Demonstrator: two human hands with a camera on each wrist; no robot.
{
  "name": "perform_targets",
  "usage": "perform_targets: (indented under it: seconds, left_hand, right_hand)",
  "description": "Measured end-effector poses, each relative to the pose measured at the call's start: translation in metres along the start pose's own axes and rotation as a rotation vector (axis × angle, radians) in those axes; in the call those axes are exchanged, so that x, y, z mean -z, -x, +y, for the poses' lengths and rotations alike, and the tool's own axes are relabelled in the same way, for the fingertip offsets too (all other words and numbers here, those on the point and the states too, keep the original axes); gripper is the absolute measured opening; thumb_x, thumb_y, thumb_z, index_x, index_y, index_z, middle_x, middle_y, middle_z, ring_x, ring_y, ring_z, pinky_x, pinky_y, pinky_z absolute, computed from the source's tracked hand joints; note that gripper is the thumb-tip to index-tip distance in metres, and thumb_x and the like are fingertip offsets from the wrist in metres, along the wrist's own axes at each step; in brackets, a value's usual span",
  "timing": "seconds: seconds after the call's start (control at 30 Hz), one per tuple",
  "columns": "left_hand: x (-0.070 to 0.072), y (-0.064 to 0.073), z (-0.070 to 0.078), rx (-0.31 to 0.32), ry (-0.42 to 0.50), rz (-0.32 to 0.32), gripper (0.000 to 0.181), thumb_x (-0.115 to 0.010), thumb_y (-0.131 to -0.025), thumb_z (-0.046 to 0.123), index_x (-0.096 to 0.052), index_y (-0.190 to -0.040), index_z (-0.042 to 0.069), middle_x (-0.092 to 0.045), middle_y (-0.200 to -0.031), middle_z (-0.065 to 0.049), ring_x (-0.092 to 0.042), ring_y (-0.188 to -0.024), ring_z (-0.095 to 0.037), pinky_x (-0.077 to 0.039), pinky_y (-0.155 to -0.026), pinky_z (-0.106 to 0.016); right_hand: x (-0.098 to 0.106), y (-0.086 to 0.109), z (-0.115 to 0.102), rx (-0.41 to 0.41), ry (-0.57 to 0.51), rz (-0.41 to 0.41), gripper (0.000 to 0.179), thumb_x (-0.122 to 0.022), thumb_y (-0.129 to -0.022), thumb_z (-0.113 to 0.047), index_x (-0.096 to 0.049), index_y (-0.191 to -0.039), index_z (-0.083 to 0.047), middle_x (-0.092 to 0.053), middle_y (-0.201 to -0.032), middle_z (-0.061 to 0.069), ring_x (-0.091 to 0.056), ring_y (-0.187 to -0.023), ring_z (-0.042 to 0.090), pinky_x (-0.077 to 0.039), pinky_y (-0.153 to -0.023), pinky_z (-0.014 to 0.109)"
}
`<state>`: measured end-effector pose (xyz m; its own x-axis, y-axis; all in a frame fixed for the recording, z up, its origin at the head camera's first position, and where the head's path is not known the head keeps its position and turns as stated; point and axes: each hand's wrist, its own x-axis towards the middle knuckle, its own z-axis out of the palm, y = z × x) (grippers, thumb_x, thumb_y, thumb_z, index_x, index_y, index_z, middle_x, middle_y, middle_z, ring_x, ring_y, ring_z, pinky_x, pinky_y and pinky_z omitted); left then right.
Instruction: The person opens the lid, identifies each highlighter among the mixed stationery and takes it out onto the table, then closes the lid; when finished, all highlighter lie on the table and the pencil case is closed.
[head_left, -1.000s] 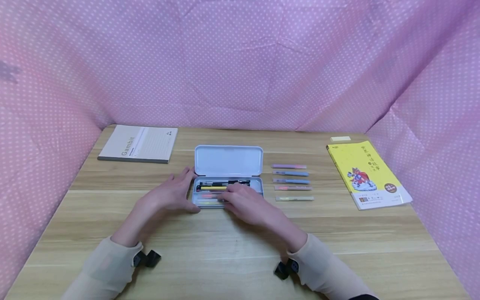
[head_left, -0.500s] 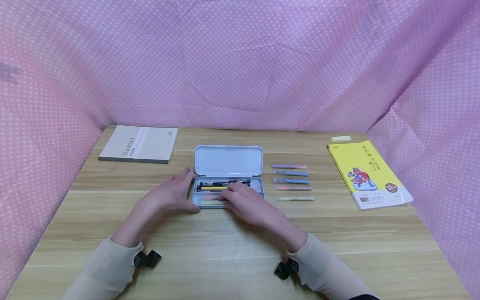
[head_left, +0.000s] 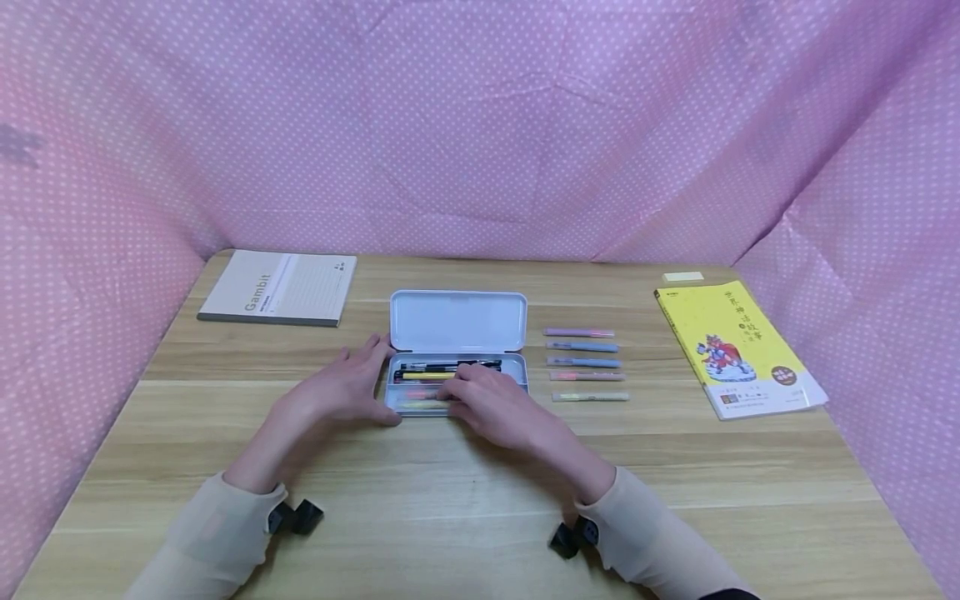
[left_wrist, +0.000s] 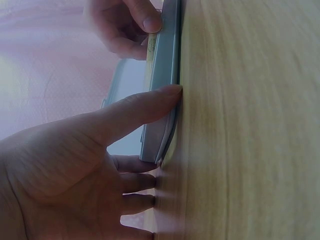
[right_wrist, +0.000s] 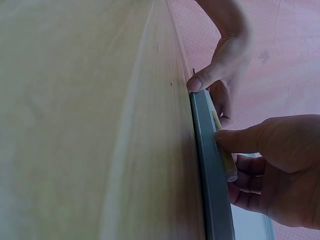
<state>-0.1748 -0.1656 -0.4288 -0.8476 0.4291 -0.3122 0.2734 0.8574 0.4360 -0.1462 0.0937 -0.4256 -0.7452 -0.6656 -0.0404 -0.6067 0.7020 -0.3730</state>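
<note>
In the head view, an open pale blue pencil case (head_left: 457,321) lies mid-table, lid tilted back. Its rear compartment bears black pens (head_left: 420,367) and a yellow one (head_left: 427,376). My left hand (head_left: 341,387) holds the case's left end, thumb on the front wall and fingertips around the left side. My right hand (head_left: 491,404) reaches into the front compartment and pinches a yellow highlighter (right_wrist: 229,167), its end raised above the rim in the right wrist view. Pinkish markers (head_left: 420,394) lie beside it; my fingers cover the compartment's right part.
Several pastel markers (head_left: 583,363) lie in a column right of the case. A grey notebook (head_left: 281,287) is at back left. A yellow book (head_left: 735,346) and a small cream block (head_left: 682,277) are at right. Pink dotted cloth (head_left: 480,125) surrounds the wooden table (head_left: 450,533).
The right-hand fingers have shifted slightly within the front compartment. The left hand and the case stay in place.
</note>
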Motion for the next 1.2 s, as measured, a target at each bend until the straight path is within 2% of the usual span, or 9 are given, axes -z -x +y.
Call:
perform_targets:
  seconds: [0.27, 0.4, 0.57, 0.73, 0.87, 0.97, 1.07, 1.2]
  left_hand:
    - [0.001, 0.000, 0.000, 0.013, 0.002, -0.011, 0.107, -0.085, -0.074, 0.047, -0.030, -0.155, 0.003, -0.017, -0.166, -0.036, -0.024, -0.153, -0.055, -0.016, -0.126, -0.071]
    - [0.000, -0.001, 0.001, 0.012, 0.013, -0.013, 0.107, -0.086, -0.074, 0.048, -0.030, -0.154, 0.004, -0.017, -0.167, -0.035, -0.022, -0.154, -0.054, -0.015, -0.126, -0.070]
    - [0.001, -0.001, 0.002, 0.005, 0.023, -0.009, 0.104, -0.087, -0.073, 0.045, -0.033, -0.152, 0.003, -0.017, -0.167, -0.035, -0.020, -0.156, -0.051, -0.013, -0.128, -0.069]
    - [0.002, 0.000, 0.002, 0.017, 0.024, -0.008, 0.109, -0.087, -0.073, 0.044, -0.029, -0.154, 0.002, -0.016, -0.167, -0.036, -0.022, -0.154, -0.054, -0.014, -0.127, -0.070]
    - [0.003, -0.001, 0.003, 0.029, 0.020, -0.019, 0.109, -0.087, -0.073, 0.044, -0.028, -0.155, 0.002, -0.015, -0.167, -0.035, -0.021, -0.154, -0.055, -0.014, -0.127, -0.070]
    - [0.002, -0.001, 0.003, 0.028, 0.019, -0.028, 0.108, -0.086, -0.074, 0.046, -0.028, -0.155, 0.002, -0.015, -0.167, -0.036, -0.020, -0.154, -0.055, -0.014, -0.127, -0.070]
    - [0.002, -0.001, 0.003, 0.024, 0.017, -0.031, 0.108, -0.086, -0.074, 0.047, -0.029, -0.155, 0.002, -0.015, -0.167, -0.036, -0.020, -0.154, -0.055, -0.014, -0.127, -0.070]
    - [0.002, 0.000, 0.002, 0.033, 0.017, -0.027, 0.112, -0.086, -0.074, 0.047, -0.026, -0.157, 0.001, -0.015, -0.167, -0.037, -0.021, -0.153, -0.057, -0.015, -0.126, -0.071]
  right_hand:
    - [0.002, 0.001, 0.004, 0.009, -0.040, 0.003, 0.025, -0.064, -0.102, -0.023, -0.073, -0.125, -0.021, -0.067, -0.109, -0.005, -0.059, -0.096, 0.010, -0.056, -0.088, 0.028]
    - [0.009, 0.008, 0.015, 0.014, -0.057, 0.025, 0.023, -0.065, -0.101, -0.021, -0.074, -0.122, -0.023, -0.068, -0.109, -0.007, -0.060, -0.096, 0.007, -0.057, -0.087, 0.028]
    - [0.025, 0.032, 0.042, 0.057, -0.056, 0.070, 0.020, -0.069, -0.098, -0.016, -0.075, -0.116, -0.020, -0.069, -0.106, -0.007, -0.061, -0.092, 0.006, -0.057, -0.081, 0.027]
    - [0.040, 0.061, 0.077, 0.061, -0.055, 0.126, 0.019, -0.072, -0.094, -0.009, -0.076, -0.111, -0.017, -0.070, -0.105, -0.006, -0.061, -0.093, 0.006, -0.059, -0.083, 0.028]
    - [0.047, 0.081, 0.100, 0.027, -0.053, 0.157, 0.019, -0.073, -0.092, -0.006, -0.076, -0.109, -0.015, -0.071, -0.105, -0.003, -0.063, -0.096, 0.009, -0.060, -0.084, 0.033]
    - [0.051, 0.096, 0.114, -0.016, -0.058, 0.151, 0.020, -0.073, -0.092, -0.005, -0.076, -0.109, -0.014, -0.072, -0.106, -0.002, -0.064, -0.097, 0.011, -0.060, -0.085, 0.035]
    - [0.055, 0.109, 0.125, -0.053, -0.057, 0.144, 0.021, -0.073, -0.092, -0.005, -0.076, -0.109, -0.016, -0.072, -0.105, -0.003, -0.065, -0.097, 0.010, -0.060, -0.085, 0.036]
    - [0.058, 0.119, 0.135, -0.061, -0.038, 0.134, 0.021, -0.074, -0.091, -0.005, -0.076, -0.108, -0.017, -0.072, -0.104, -0.005, -0.067, -0.097, 0.010, -0.061, -0.085, 0.036]
